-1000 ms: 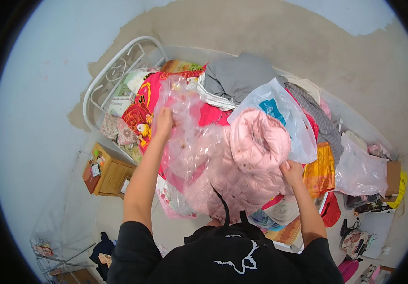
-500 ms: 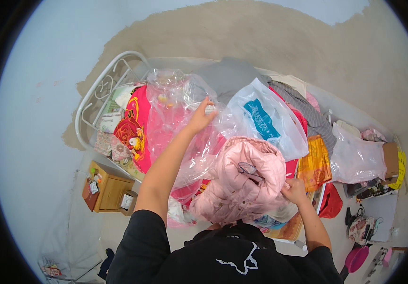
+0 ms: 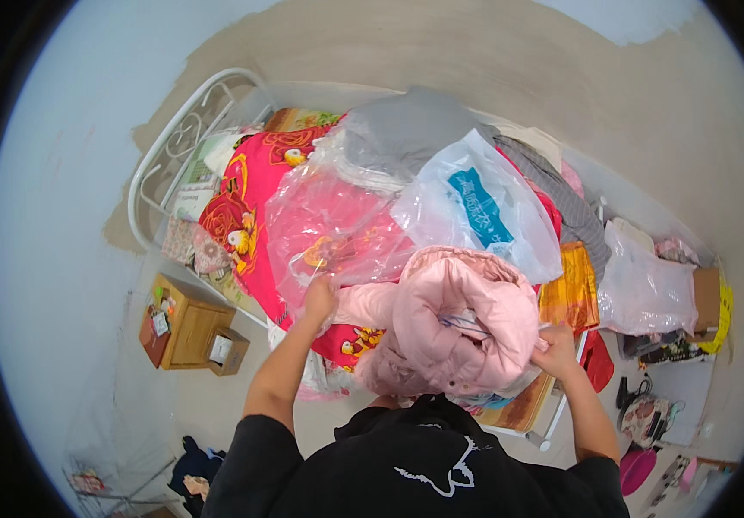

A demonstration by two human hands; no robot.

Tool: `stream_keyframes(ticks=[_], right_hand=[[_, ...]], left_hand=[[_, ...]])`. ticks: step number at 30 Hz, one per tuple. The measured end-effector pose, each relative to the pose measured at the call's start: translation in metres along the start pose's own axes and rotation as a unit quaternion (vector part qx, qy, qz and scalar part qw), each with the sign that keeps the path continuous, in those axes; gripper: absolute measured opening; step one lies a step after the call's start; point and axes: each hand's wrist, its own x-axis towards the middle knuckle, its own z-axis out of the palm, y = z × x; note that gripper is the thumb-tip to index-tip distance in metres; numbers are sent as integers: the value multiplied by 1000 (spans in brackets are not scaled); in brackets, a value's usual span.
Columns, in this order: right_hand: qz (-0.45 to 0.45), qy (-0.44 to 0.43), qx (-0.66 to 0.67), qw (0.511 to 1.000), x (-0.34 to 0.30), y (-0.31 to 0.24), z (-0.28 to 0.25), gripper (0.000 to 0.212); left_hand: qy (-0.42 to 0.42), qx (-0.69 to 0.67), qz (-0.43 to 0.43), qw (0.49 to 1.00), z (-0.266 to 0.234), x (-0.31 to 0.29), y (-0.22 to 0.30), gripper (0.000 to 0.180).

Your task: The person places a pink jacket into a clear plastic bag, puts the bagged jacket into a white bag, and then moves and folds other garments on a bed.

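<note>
Straightening, it seems, a pink padded jacket (image 3: 428,341) over the bed (image 3: 526,406), five o'clock | left hand (image 3: 320,300) gripping sleeve, nine o'clock | right hand (image 3: 560,352) pinching edge, three o'clock | next likely needs steady two-handed grip

On my left I note a white metal headboard (image 3: 135,192) with curled bars, and near it a wooden nightstand (image 3: 195,324) bearing small items (image 3: 161,323). I record a red quilt (image 3: 234,216) with gold pattern, and grey bedding (image 3: 415,129) heaped near the wall (image 3: 476,52), which is part beige, part pale. On my right I list an orange-and-yellow cloth (image 3: 569,285), a cardboard box (image 3: 707,298) and, lower down, a magenta basin (image 3: 637,470).
</note>
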Motion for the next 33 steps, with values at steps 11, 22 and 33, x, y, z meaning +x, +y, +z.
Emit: stream_keyframes(ticks=[11, 22, 33], right_hand=[[-211, 1, 45, 976, 76, -76, -39, 36], [-71, -112, 38, 990, 121, -86, 56, 28], [33, -62, 55, 996, 139, -69, 122, 38]], left_hand=[[-396, -36, 188, 898, -82, 52, 26, 34], [-92, -314, -4, 945, -169, 29, 100, 16], [-119, -86, 219, 965, -134, -101, 157, 22]])
